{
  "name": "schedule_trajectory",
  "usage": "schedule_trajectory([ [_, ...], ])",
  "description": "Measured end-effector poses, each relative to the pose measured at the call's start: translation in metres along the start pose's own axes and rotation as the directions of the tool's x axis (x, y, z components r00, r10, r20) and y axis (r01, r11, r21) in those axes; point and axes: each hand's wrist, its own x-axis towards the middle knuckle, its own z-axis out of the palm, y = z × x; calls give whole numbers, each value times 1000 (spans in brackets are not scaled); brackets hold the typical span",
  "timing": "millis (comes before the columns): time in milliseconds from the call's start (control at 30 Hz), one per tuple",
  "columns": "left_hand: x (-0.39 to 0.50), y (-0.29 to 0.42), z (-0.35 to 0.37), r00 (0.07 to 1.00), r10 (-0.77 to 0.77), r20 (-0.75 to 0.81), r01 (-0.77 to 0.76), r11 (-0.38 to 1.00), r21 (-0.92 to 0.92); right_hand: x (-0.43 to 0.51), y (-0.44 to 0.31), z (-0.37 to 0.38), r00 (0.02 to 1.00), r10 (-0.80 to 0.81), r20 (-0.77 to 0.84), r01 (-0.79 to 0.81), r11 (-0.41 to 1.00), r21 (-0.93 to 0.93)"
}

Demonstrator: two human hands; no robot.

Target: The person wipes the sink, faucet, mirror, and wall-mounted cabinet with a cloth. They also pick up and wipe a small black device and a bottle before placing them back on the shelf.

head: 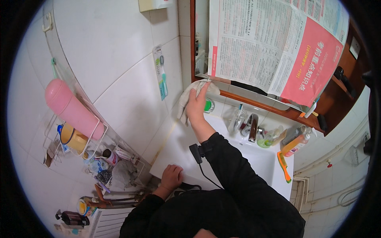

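Observation:
My right hand (196, 105) is closed on a pale cloth (186, 99). It presses the cloth to the lower left corner of the wooden mirror frame (193, 44). Sheets of printed newspaper (256, 44) cover most of the mirror above. A soap dish with green soap (207, 105) lies just right of that hand, partly behind it. My left hand (172, 177) rests at the front left edge of the white washbasin (174, 148), its fingers bent and together. I see nothing in it, though its palm is hidden.
By the faucet (253, 128) stand a glass jar with a toothbrush (237, 122) and several bottles (294, 144). An orange comb (284, 167) lies on the basin's right rim. A packaged toothbrush (160, 73) hangs on the tiles. At left, a wire rack (95, 131) holds a pink container (71, 107).

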Motion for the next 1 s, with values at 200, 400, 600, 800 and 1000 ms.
schedule_trajectory([
  [200,1,0,1,1000,-13,4,13,1000,-4,1,8,7,980,-167,110,180,977,-114],
  [400,-1,-1,1,1000,-1,-10,1,1000,-10,2,6,-4,977,-24,212,92,943,-319],
  [600,0,1,3,1000,11,-15,-11,1000,1,9,-2,-42,948,55,313,203,653,-729],
  [800,-2,-1,4,1000,1,16,-1,1000,6,8,-7,-69,913,94,397,316,452,-834],
  [1000,-4,-5,8,1000,-2,-7,2,1000,9,-5,21,-78,920,288,267,-47,756,-652],
])
